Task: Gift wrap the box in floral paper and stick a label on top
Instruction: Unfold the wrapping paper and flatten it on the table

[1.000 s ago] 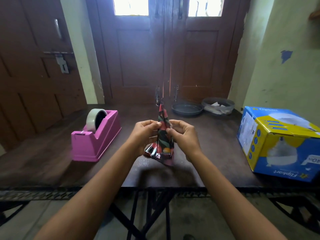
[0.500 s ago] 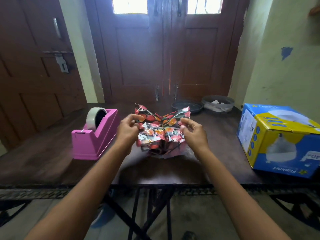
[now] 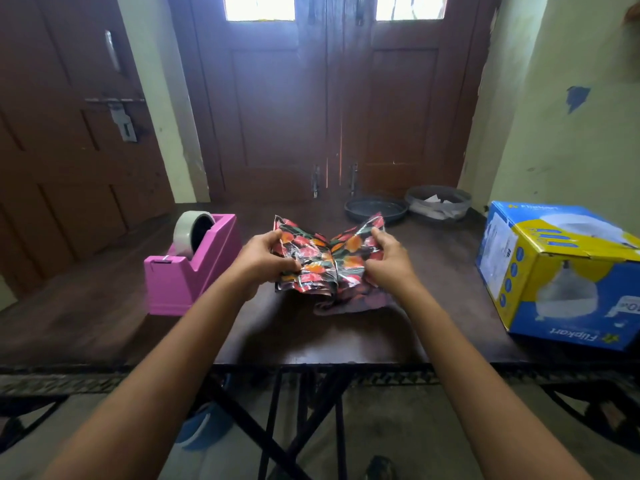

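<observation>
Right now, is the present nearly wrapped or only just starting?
Only starting. Done: nothing wrapped; the blue and yellow box sits bare off to the right. In hand: left hand and right hand grip the crumpled floral paper, partly unfolded. Left: spread it, wrap the box, tape it from the pink tape dispenser, add a label; none shows.

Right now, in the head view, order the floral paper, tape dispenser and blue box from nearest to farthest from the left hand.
1. Floral paper: gripped in the left hand, centre.
2. Tape dispenser: just to its left.
3. Blue box: far right.
</observation>
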